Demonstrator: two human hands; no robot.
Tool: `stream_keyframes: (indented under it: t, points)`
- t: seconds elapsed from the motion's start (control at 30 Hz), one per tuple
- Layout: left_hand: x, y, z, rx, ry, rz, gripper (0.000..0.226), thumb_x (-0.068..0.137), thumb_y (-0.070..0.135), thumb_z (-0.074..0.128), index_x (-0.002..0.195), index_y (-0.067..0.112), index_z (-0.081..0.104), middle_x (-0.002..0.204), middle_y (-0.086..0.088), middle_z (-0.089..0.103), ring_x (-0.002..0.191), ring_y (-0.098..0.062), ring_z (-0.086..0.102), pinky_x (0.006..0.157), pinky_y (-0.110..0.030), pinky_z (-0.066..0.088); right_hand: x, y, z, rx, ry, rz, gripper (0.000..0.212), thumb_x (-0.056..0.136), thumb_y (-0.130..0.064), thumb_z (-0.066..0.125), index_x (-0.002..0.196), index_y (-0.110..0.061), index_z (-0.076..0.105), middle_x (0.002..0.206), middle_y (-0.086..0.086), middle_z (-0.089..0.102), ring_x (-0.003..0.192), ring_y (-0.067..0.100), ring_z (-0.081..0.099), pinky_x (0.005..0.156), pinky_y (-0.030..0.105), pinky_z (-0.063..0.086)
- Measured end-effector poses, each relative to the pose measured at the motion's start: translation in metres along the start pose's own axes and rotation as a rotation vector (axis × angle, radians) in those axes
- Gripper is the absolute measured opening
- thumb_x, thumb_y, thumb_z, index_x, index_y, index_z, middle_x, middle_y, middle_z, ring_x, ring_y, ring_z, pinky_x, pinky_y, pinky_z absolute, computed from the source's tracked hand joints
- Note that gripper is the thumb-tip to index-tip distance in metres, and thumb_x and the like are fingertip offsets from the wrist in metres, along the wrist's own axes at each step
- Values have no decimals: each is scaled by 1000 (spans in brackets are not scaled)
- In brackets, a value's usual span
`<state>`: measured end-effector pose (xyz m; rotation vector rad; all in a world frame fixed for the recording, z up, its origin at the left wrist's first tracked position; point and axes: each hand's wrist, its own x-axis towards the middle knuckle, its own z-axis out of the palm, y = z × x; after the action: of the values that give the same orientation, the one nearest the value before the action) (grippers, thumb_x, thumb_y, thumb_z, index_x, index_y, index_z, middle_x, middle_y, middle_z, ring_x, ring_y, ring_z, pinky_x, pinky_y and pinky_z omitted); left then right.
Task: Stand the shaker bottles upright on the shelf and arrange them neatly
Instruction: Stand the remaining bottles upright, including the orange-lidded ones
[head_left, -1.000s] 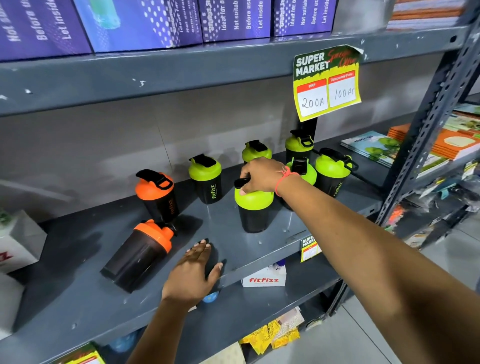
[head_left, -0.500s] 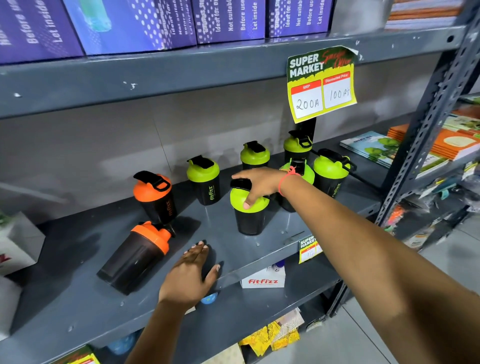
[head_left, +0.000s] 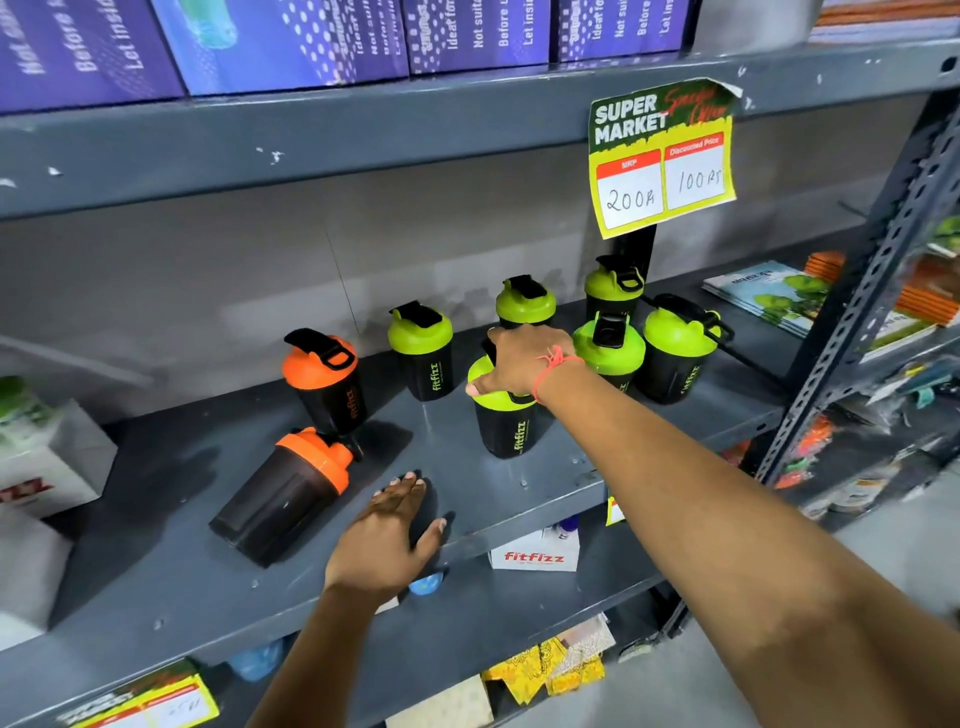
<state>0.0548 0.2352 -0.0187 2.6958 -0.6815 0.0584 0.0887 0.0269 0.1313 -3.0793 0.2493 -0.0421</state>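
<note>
Several black shaker bottles stand on the grey shelf. My right hand lies over the green lid of the front upright bottle, fingers wrapped on the lid. Behind it stand more green-lidded bottles. An orange-lidded bottle stands upright at the left. A second orange-lidded bottle lies on its side in front of it. My left hand rests flat on the shelf's front edge, fingers apart, holding nothing.
A yellow price tag hangs from the upper shelf, which carries purple boxes. White boxes sit at the shelf's left end. Books lie at the right beyond a slotted upright post. A Fitfizz box sits on the shelf below.
My right hand has shifted from gripping the lid's cap to lying over the green lid, and the bottle stays upright. My left hand has stayed on the shelf edge.
</note>
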Motion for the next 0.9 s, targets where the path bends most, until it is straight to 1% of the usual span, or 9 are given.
stream_keyframes:
  t: [0.1, 0.2, 0.3, 0.43, 0.5, 0.57, 0.67, 0.77, 0.9]
  points:
    - [-2, 1, 1, 18, -17, -18, 74, 82, 62, 21, 143, 21, 21, 153, 3, 18, 139, -12, 11, 110, -23, 8, -2, 0, 1, -5, 9, 0, 68, 76, -62, 59, 125, -16, 52, 123, 7, 63, 114, 29, 58, 76, 31, 39]
    - [-10, 0, 2, 24, -9, -30, 97, 67, 77, 2, 143, 20, 20, 153, 3, 18, 140, -12, 9, 107, -19, 1, -2, 0, 1, 3, -23, 20, 72, 76, -62, 58, 131, -17, 47, 129, 7, 59, 118, 29, 56, 77, 32, 39]
    - [-25, -8, 1, -2, 15, -59, 113, 57, 85, -12, 142, 19, 24, 152, 1, 22, 139, -14, 13, 106, -19, 1, -4, -3, 3, -11, -59, 65, 83, 75, -66, 56, 140, -19, 35, 142, 10, 43, 128, 34, 42, 91, 39, 43]
    - [-51, -28, -6, 9, 49, -74, 110, 61, 84, -12, 140, 21, 30, 149, 2, 28, 138, -15, 20, 107, -22, 10, -15, -23, 4, -34, 344, -4, 75, 83, -58, 51, 141, -15, 30, 146, 14, 34, 134, 36, 30, 98, 48, 37]
    - [-64, -43, -12, 30, 40, -76, 100, 66, 83, -3, 139, 23, 32, 148, 5, 29, 137, -15, 23, 106, -22, 12, -22, -44, 3, -13, 431, -67, 68, 87, -50, 50, 140, -13, 32, 142, 14, 37, 131, 37, 33, 98, 49, 38]
    - [-77, -60, -19, 55, 32, -70, 95, 72, 79, -1, 137, 21, 36, 145, 3, 35, 134, -17, 31, 107, -26, 16, -27, -72, 5, 86, 378, -83, 62, 88, -46, 50, 138, -12, 35, 138, 15, 41, 127, 37, 37, 96, 46, 40]
    - [-100, -86, -31, 109, 39, -50, 73, 86, 65, 15, 128, 17, 51, 131, -2, 55, 118, -23, 52, 98, -30, 37, -32, -117, 16, 356, 148, -35, 58, 89, -42, 52, 136, -11, 38, 139, 17, 41, 128, 39, 38, 99, 46, 40]
    - [-122, -114, -44, 117, 59, -58, 68, 90, 59, 16, 119, 15, 59, 119, -4, 64, 106, -23, 61, 95, -22, 31, -35, -157, 38, 527, -45, 11, 58, 88, -41, 54, 134, -9, 38, 139, 20, 40, 129, 42, 39, 103, 46, 38]
    - [-139, -150, -57, 99, 102, -78, 69, 91, 58, 16, 118, 11, 59, 119, -8, 64, 106, -26, 61, 98, -19, 25, -37, -196, 61, 727, -152, 164, 68, 84, -47, 57, 139, -15, 33, 141, 18, 38, 130, 41, 39, 104, 47, 37]
